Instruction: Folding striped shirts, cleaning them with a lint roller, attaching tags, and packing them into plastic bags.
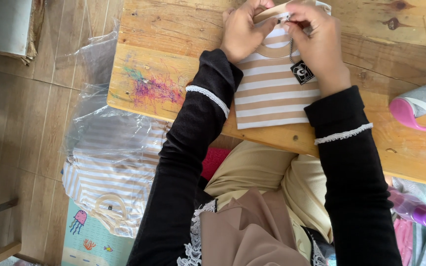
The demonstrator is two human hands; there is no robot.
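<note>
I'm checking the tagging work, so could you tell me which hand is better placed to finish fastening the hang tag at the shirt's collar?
Probably the right hand: its fingertips pinch the chain of the black hang tag at the collar. The left hand only steadies the striped shirt.

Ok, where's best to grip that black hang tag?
Probably by its lower edge, coming from the near side: the black hang tag lies flat on the striped shirt, hanging free from its chain below the right hand.
</note>
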